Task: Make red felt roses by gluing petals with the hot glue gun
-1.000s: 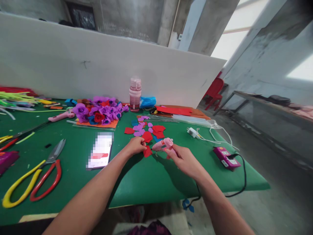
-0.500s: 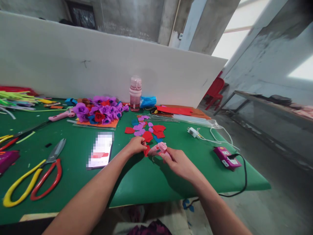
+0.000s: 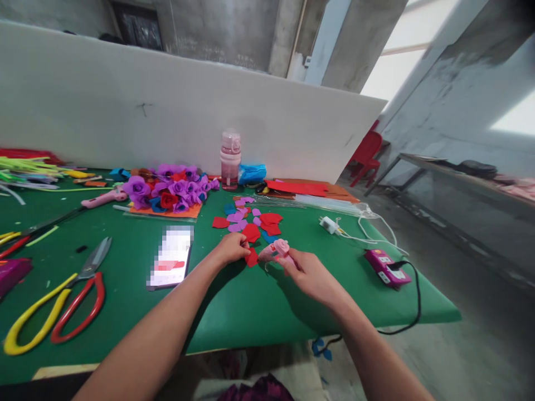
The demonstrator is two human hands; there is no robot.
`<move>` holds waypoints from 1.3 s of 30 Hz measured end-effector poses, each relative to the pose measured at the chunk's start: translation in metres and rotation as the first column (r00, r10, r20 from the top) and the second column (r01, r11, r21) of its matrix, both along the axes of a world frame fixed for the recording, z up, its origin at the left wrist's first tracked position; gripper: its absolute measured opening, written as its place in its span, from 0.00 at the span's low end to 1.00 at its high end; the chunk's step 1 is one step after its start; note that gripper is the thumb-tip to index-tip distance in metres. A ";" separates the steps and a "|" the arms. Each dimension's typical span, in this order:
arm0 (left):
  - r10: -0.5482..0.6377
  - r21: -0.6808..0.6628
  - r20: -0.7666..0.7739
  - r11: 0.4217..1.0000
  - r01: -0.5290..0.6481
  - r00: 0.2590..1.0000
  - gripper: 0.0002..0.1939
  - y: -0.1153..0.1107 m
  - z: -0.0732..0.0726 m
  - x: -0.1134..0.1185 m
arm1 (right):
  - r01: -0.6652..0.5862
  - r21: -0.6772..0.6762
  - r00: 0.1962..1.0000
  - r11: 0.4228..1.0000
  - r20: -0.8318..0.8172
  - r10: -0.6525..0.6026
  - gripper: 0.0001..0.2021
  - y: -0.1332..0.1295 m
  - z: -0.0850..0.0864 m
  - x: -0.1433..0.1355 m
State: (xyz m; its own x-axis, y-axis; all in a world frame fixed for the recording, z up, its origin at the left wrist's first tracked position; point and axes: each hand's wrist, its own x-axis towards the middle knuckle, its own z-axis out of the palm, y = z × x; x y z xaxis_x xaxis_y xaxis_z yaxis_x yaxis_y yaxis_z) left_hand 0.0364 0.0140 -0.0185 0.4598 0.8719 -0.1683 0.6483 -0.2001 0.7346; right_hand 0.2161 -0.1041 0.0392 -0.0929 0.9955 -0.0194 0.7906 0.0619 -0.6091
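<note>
Between the fingertips of my left hand is pinched a small red petal, held just over the green table. My right hand is wrapped round the handle of a pink glue gun. Its nozzle points left at the petal, a small gap away, and a thin strand hangs under it. Just beyond my hands lie loose cut petals: a red petal, a purple petal and several others in red, purple and blue.
Left of my arm lie a phone and scissors. Purple, red and blue flowers are heaped farther back, near a pink bottle. On the right are a white plug and a purple box with a black cord.
The glue gun has drawn back slightly to the right, away from the red petal, which now shows more fully. My left hand has stayed nearly still.
</note>
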 end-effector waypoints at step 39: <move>-0.002 0.006 0.008 1.000 0.002 1.000 0.01 0.003 -0.008 0.000 | -0.040 0.012 0.992 0.999 0.118 0.039 0.15 0.005 0.005 -0.006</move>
